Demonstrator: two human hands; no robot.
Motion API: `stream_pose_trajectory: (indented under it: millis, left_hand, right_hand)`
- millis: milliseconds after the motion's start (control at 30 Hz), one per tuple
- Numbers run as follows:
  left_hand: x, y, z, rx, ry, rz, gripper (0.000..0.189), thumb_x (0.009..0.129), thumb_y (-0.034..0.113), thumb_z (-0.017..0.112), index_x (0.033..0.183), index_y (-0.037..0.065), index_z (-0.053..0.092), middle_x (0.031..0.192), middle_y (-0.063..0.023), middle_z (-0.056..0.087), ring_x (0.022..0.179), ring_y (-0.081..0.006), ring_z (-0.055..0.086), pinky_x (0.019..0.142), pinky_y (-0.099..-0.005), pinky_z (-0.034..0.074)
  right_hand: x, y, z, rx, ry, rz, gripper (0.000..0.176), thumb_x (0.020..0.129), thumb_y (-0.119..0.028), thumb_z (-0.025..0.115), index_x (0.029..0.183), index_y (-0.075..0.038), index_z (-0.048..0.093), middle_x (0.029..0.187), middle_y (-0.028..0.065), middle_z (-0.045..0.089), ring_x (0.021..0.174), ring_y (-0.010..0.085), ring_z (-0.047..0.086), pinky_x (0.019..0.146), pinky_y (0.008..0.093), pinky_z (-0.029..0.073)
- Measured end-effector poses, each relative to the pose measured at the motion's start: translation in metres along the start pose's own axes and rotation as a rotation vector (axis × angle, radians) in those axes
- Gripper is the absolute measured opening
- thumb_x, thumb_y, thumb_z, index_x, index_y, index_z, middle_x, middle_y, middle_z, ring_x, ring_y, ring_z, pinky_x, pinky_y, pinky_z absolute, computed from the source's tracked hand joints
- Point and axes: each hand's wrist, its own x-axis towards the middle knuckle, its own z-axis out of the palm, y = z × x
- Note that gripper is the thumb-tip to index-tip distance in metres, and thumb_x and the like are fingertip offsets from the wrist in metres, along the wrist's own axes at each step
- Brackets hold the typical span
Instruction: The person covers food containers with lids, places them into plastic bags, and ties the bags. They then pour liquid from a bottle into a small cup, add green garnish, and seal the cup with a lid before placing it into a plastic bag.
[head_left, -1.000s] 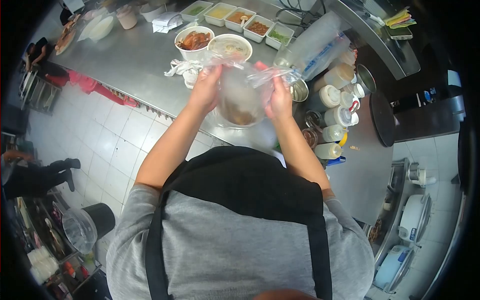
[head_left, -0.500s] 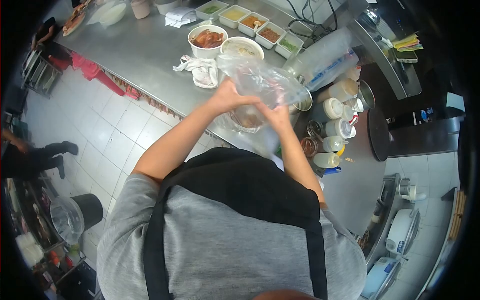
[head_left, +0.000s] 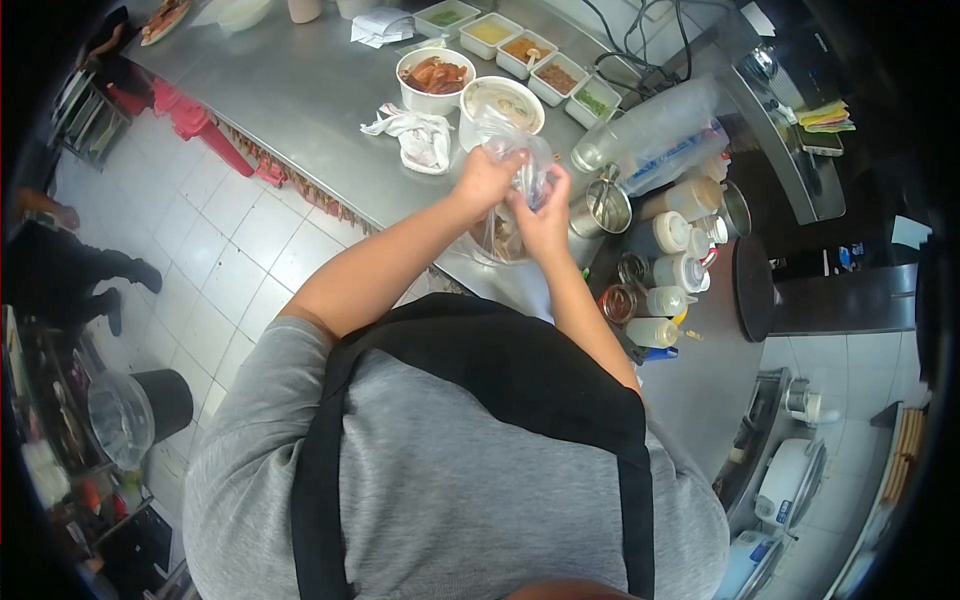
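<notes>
A clear plastic bag point(head_left: 497, 240) stands at the counter's front edge, with something brownish inside that I cannot make out. Its gathered neck is between my two hands. My left hand point(head_left: 490, 180) is closed on the bunched plastic from the left. From the right, my right hand point(head_left: 543, 215) grips the same neck, fingers curled. Just beyond them sits a white tub point(head_left: 503, 105) holding something pale, partly behind the bag's top. Left of it is a white tub of reddish-brown meat point(head_left: 433, 84). A crumpled white cloth point(head_left: 415, 138) lies near my left hand.
Small trays of toppings point(head_left: 558, 75) line the counter's back. A metal pot point(head_left: 600, 207), plastic-wrapped rolls point(head_left: 650, 130) and several sauce bottles point(head_left: 670, 270) crowd the right. A person's legs point(head_left: 90, 265) and a bin point(head_left: 150, 410) are on the left.
The bag's wide, loose top has been drawn together into a narrow bunch. My hands have come closer around it, and the view has shifted slightly.
</notes>
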Motion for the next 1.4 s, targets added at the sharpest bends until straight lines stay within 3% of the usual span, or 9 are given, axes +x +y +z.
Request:
stream_pose_trajectory:
  millis: [100,300,500,600,767,900,1067,1300,1400]
  left_hand:
    - [0.004,-0.007,0.000,0.052,0.078,-0.018,0.024,0.090,0.015,0.060,0.109,0.001,0.061,0.096,-0.0065,0.064,0.085,-0.0131,0.059,0.070,-0.0278,0.049]
    - [-0.006,0.021,0.001,-0.111,-0.211,0.119,0.022,0.094,0.020,0.056,0.109,0.005,0.061,0.108,-0.0043,0.061,0.090,-0.0119,0.057,0.074,-0.0268,0.048]
    - [0.002,0.051,0.050,0.396,-0.437,0.652,0.019,0.094,0.027,0.054,0.099,0.010,0.062,0.091,-0.0094,0.067,0.086,-0.0243,0.063,0.077,-0.0360,0.048]
    - [-0.013,0.045,0.068,0.512,-0.554,0.588,0.021,0.095,0.030,0.052,0.097,0.011,0.061,0.089,-0.0137,0.066,0.087,-0.0291,0.063,0.078,-0.0386,0.048]
    - [-0.031,0.056,0.011,0.584,-0.172,0.904,0.097,0.060,0.032,0.085,0.138,0.013,0.031,0.140,-0.0229,0.035,0.117,-0.0326,0.050,0.098,-0.0416,0.041]
    - [-0.033,0.018,-0.026,0.740,-0.285,0.643,0.102,0.061,0.029,0.083,0.144,0.015,0.025,0.141,-0.0188,0.038,0.124,-0.0348,0.046,0.107,-0.0443,0.033]
    - [-0.023,0.025,-0.033,0.986,-0.420,0.383,0.085,0.070,0.011,0.068,0.144,0.015,0.026,0.129,-0.0127,0.053,0.112,-0.0375,0.055,0.102,-0.0416,0.038]
    - [-0.001,0.028,-0.044,0.654,-0.615,0.159,0.066,0.075,0.003,0.057,0.137,0.013,0.036,0.097,-0.0107,0.064,0.090,-0.0176,0.063,0.077,-0.0300,0.047]
    - [-0.016,0.045,-0.039,0.727,-0.550,0.201,0.064,0.076,0.003,0.057,0.136,0.013,0.036,0.086,-0.0079,0.063,0.087,-0.0126,0.062,0.077,-0.0278,0.047]
  right_hand:
    - [-0.007,-0.007,-0.015,-0.098,-0.105,-0.240,0.025,0.084,-0.005,0.057,0.109,-0.001,0.058,0.101,0.0140,0.064,0.086,0.0254,0.064,0.080,0.0340,0.049]
    - [0.005,0.006,-0.023,0.631,-0.171,0.324,0.043,0.084,-0.001,0.057,0.126,0.002,0.049,0.112,0.0092,0.061,0.090,0.0124,0.060,0.080,0.0255,0.046]
    - [0.010,-0.025,-0.021,0.252,-0.397,-0.044,0.041,0.087,-0.002,0.054,0.127,0.001,0.049,0.119,0.0113,0.060,0.099,0.0151,0.056,0.090,0.0300,0.044]
    - [0.015,-0.004,-0.006,0.399,-0.186,0.068,0.040,0.092,-0.010,0.054,0.130,0.001,0.047,0.123,0.0118,0.057,0.112,0.0185,0.052,0.099,0.0328,0.040]
    - [0.024,-0.010,-0.016,0.874,-0.054,0.300,0.040,0.097,-0.019,0.052,0.133,-0.004,0.043,0.124,0.0091,0.054,0.109,0.0177,0.053,0.091,0.0341,0.044]
    - [0.027,-0.023,-0.030,1.035,-0.155,0.436,0.037,0.094,-0.013,0.056,0.128,-0.002,0.048,0.122,0.0081,0.056,0.110,0.0210,0.057,0.091,0.0369,0.046]
    - [0.041,-0.012,-0.051,0.753,-0.481,0.376,0.029,0.093,-0.014,0.058,0.120,-0.004,0.056,0.119,0.0079,0.058,0.107,0.0197,0.057,0.092,0.0336,0.044]
    - [0.041,-0.045,-0.054,-0.033,-0.784,-0.023,0.021,0.083,-0.009,0.066,0.103,-0.006,0.067,0.096,0.0027,0.056,0.087,0.0160,0.057,0.081,0.0313,0.046]
    - [0.027,-0.049,-0.044,-0.489,-0.558,-0.298,0.027,0.073,-0.005,0.070,0.099,-0.008,0.066,0.088,0.0057,0.052,0.081,0.0204,0.056,0.076,0.0328,0.047]
